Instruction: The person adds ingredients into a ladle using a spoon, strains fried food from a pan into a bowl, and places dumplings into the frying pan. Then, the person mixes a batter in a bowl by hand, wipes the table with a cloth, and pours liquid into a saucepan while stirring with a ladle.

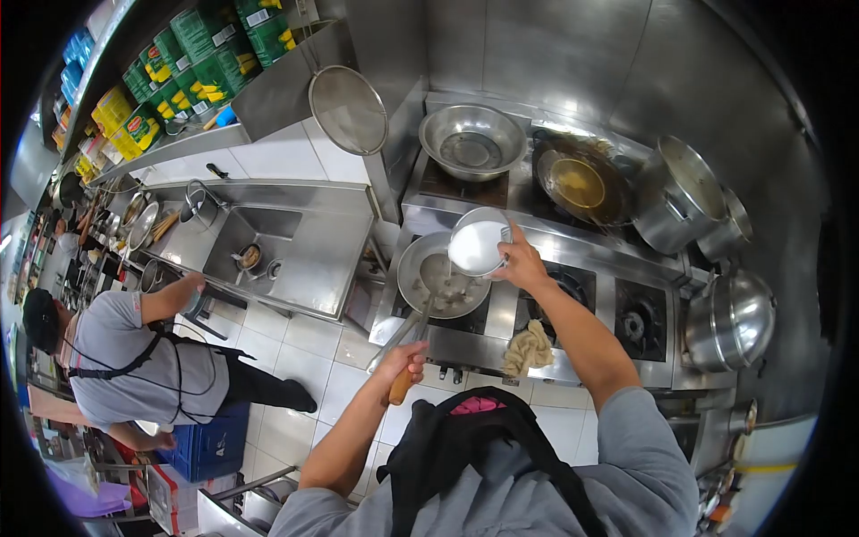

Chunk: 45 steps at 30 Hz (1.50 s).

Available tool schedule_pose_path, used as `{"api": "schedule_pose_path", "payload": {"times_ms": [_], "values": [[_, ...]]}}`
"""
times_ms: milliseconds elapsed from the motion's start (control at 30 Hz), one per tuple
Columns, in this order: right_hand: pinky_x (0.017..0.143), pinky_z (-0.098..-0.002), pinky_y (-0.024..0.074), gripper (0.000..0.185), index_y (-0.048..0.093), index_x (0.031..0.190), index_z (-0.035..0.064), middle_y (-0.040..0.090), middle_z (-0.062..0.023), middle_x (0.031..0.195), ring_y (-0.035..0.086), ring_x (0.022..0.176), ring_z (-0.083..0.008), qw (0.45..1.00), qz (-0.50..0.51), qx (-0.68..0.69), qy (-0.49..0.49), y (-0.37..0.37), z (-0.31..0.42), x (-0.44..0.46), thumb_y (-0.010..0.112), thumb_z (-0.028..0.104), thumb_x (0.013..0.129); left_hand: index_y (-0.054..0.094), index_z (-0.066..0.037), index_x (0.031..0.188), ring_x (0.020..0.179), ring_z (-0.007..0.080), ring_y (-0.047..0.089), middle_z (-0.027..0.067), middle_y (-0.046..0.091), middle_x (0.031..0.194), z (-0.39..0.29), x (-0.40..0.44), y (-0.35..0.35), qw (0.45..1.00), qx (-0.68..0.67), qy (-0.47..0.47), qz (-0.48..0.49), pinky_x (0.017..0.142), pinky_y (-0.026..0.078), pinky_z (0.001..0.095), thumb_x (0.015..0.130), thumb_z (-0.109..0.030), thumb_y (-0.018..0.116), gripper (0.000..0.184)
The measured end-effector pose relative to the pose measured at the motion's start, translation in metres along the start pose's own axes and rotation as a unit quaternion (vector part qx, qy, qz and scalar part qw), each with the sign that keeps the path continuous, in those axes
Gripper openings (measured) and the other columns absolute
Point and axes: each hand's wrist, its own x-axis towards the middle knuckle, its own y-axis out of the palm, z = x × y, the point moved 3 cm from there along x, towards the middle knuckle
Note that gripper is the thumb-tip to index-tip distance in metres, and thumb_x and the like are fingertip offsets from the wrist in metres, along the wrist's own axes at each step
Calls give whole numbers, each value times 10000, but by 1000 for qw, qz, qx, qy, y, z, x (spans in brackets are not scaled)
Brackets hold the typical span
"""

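Observation:
My left hand [400, 365] is closed around the wooden handle of a ladle [427, 309], whose head rests inside a wide frying pan [413, 259] on the stove. Above the pan's right side, my right hand [522, 258] grips the rim of a metal bowl [481, 267]. The bowl holds white liquid [478, 245] and is tilted toward the pan. Pieces of food lie in the pan, too small to name. The pan's long handle [394, 340] points toward me, beside my left hand.
Behind the pan sits a large metal basin [472, 143], with a dark wok [582, 179] and a tall pot [680, 197] to its right. A crumpled cloth [528, 349] lies on the stove's front edge. A strainer [349, 109] hangs above. At left, a co-worker [148, 349] stands near the sink [255, 234].

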Motion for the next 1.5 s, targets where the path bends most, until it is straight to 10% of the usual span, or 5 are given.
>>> {"api": "schedule_pose_path", "payload": {"times_ms": [400, 567, 800, 1233, 1500], "values": [[930, -450, 535, 497, 575, 735, 52, 289, -261, 1549, 578, 1177, -453, 1000, -8, -8, 1, -13, 15, -9, 937, 300, 502, 526, -19, 1043, 462, 113, 481, 19, 485, 636, 17, 38, -57, 830, 472, 230, -186, 405, 409, 281, 955, -149, 542, 158], [916, -448, 538, 498, 575, 735, 53, 293, -265, 1547, 591, 1155, -449, 999, -19, -14, -22, -10, 11, -4, 938, 301, 500, 525, -69, 1085, 432, 89, 441, -4, 489, 643, 52, 62, -34, 981, 148, 101, -71, 396, 367, 266, 978, -191, 539, 163], [927, -445, 535, 501, 577, 740, 59, 295, -263, 1546, 572, 1183, -453, 999, -33, -23, -36, -7, 7, -2, 938, 310, 500, 523, -82, 1185, 445, 12, 389, -66, 457, 634, 26, 15, -10, 976, -179, -29, 122, 446, 341, 226, 1024, -245, 489, 232], [933, -456, 536, 485, 594, 752, 58, 289, -249, 1552, 568, 1189, -458, 1000, 4, -1, -11, 1, 6, 0, 939, 292, 504, 493, -15, 1017, 451, 140, 490, 33, 508, 662, 1, -8, -38, 791, 535, 201, -217, 418, 434, 296, 956, -174, 550, 179], [939, -446, 527, 508, 569, 736, 53, 292, -247, 1553, 559, 1205, -448, 1000, -6, -4, -20, 0, 9, 4, 942, 309, 503, 531, -65, 1130, 440, 95, 432, -1, 480, 662, 49, 45, -50, 990, 89, 81, -74, 410, 355, 260, 981, -198, 539, 200]]}}
